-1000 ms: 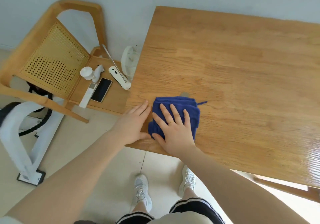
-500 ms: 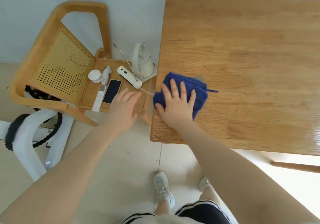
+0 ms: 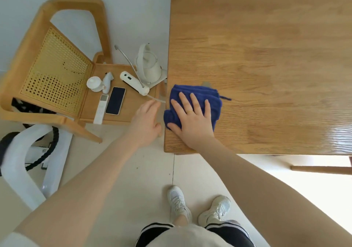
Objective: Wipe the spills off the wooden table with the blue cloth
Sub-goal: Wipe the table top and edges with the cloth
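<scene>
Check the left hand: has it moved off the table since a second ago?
Yes. The left hand has left the wooden table edge and now hovers beside it, over the chair seat's corner.

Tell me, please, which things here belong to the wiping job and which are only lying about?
Part of the job:
- blue cloth
- wooden table
- right hand, pressed flat on the cloth
- small grey spill at the cloth's far edge

Only lying about:
- wooden chair
- white kettle
- phone
- white remote

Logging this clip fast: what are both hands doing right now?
Left hand: open, empty, beside the table edge.
Right hand: open, flat, pressing the blue cloth onto the table.
</scene>
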`<state>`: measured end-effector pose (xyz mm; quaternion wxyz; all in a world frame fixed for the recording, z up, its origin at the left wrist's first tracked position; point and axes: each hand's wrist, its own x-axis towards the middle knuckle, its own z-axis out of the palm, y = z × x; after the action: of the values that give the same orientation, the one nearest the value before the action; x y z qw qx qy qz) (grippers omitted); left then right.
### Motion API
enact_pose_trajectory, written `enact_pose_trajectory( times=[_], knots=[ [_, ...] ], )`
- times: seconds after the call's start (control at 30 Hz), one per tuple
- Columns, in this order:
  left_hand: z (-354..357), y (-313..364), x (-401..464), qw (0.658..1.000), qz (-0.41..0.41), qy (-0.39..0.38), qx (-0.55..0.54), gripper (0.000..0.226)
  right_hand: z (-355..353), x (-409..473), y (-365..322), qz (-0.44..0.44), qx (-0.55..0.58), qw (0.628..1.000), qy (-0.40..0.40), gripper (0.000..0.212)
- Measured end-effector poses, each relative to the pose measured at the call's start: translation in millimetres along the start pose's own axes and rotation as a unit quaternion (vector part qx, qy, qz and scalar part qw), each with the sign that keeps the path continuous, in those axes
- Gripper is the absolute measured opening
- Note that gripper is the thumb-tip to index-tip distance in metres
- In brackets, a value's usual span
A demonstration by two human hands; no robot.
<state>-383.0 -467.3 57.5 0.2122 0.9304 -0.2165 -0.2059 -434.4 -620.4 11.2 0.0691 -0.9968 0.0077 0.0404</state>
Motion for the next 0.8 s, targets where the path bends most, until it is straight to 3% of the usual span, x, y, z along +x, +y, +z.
enact_pose_trajectory(
  times=[0.13,0.2,0.27,0.4,0.5,0.63,0.73,0.8],
  knots=[
    [6,14,7,0.988,0.070,-0.121,0.068,0.097,8,-63,22,-0.112,-0.042,0.993,0.005,0.060],
    [8,21,13,0.982,0.092,-0.130,0.103,0.104,4,-61,46,-0.156,-0.055,0.986,-0.006,0.059],
    [11,29,18,0.982,0.098,-0.105,0.123,0.110,-4,-43,67,-0.119,-0.050,0.992,0.003,0.062],
    [25,49,20,0.983,0.061,-0.078,0.155,0.119,-20,-7,106,0.066,0.006,0.998,-0.014,0.066],
    [31,67,28,0.975,0.030,-0.073,0.208,0.123,-15,-15,102,0.103,0.005,0.994,0.020,0.065],
    [28,77,37,0.958,0.077,-0.061,0.268,0.131,-1,-69,73,0.067,-0.024,0.997,0.041,0.065],
    [25,76,44,0.956,0.081,-0.079,0.271,0.133,-1,-77,87,-0.017,-0.031,0.999,0.031,0.061],
    [25,75,48,0.954,0.079,-0.093,0.275,0.134,-4,-60,105,-0.029,-0.028,0.998,0.039,0.061]
  ],
)
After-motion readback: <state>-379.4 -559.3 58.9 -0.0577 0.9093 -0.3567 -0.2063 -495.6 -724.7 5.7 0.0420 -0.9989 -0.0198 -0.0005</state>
